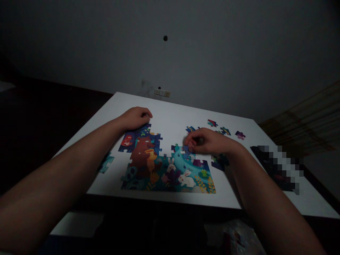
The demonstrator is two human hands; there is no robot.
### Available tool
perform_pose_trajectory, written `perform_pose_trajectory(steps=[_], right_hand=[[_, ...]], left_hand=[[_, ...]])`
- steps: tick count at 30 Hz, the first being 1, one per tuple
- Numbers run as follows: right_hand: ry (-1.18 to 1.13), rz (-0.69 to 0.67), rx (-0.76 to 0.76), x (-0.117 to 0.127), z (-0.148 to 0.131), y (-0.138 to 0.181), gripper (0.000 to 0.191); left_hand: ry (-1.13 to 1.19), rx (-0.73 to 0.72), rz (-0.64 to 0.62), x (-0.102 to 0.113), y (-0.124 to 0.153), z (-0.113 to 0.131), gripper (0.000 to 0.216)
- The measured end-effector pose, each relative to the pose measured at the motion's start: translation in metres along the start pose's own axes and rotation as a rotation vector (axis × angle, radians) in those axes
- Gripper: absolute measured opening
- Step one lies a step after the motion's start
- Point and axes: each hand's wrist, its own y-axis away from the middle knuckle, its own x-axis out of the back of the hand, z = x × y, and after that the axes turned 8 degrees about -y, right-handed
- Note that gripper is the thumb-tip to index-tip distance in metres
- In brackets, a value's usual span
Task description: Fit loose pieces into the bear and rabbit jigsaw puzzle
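A partly joined jigsaw puzzle (170, 177) lies flat on the white table, with a brown bear, white rabbits and a frog on it. My left hand (136, 118) rests at its upper left corner, fingers loosely curved and nothing seen in them. At the upper right part of the picture, my right hand (203, 141) has thumb and fingers closed on a bluish puzzle piece (186, 151). That piece lies at the puzzle's edge; my fingers partly cover it, so I cannot tell whether it is fitted in.
Several loose pieces lie beyond and beside my right hand, among them a purple piece (240, 135) and a dark one (218, 163). A teal piece (107, 163) is beside my left forearm. A dark flat object (271, 170), partly pixelated, lies on the white table (170, 115) at right.
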Motion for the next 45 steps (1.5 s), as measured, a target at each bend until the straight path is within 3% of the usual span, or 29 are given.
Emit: perform_pose_trajectory(steps=[17, 24, 28, 32, 36, 42, 45], right_hand=[[-0.032, -0.022, -0.019, 0.002, 0.002, 0.001, 0.026], [-0.108, -0.076, 0.029, 0.017, -0.005, 0.011, 0.014], [-0.089, -0.176, -0.033, 0.025, 0.001, 0.017, 0.01], [-0.072, -0.165, -0.068, 0.026, 0.005, 0.02, 0.008], [-0.137, -0.087, -0.024, 0.021, 0.002, 0.017, 0.008], [-0.274, 0.243, 0.054, -0.005, 0.002, -0.003, 0.022], [-0.251, 0.32, 0.05, -0.019, 0.003, -0.014, 0.024]], left_hand=[[-0.013, -0.018, 0.013, -0.003, -0.002, -0.004, 0.041], [0.008, -0.014, 0.014, -0.003, -0.001, -0.004, 0.04], [0.006, -0.016, 0.02, -0.003, -0.001, -0.003, 0.039], [-0.002, -0.01, 0.008, -0.003, -0.002, -0.003, 0.039], [-0.012, -0.016, 0.012, -0.002, -0.002, -0.003, 0.04], [0.0, -0.012, 0.008, -0.003, -0.002, -0.004, 0.042], [-0.015, -0.016, 0.011, -0.003, -0.003, -0.004, 0.042]])
